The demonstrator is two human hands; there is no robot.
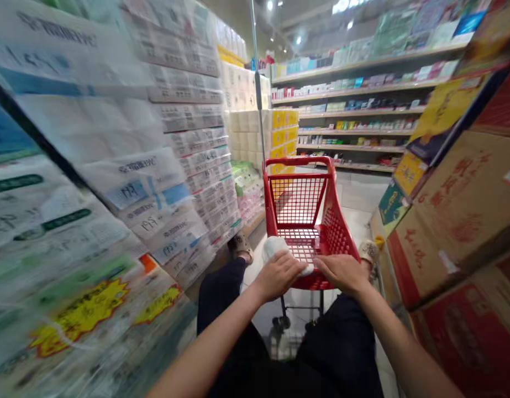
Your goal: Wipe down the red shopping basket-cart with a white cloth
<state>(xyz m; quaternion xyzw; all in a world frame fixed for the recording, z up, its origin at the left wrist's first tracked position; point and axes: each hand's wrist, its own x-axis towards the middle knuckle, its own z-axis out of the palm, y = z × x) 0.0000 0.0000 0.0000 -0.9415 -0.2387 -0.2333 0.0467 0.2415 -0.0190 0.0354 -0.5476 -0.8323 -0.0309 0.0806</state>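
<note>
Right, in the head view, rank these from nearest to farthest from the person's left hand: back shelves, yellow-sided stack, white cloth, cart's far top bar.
1. White cloth: under the left hand.
2. Cart's far top bar: ahead.
3. Yellow-sided stack: beyond the bar.
4. Back shelves: farthest, toward the right.

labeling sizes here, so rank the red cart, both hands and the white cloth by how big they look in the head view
1. Red cart
2. Left hand and right hand, too alike to rank
3. White cloth, visible part only; left hand covers some
</note>
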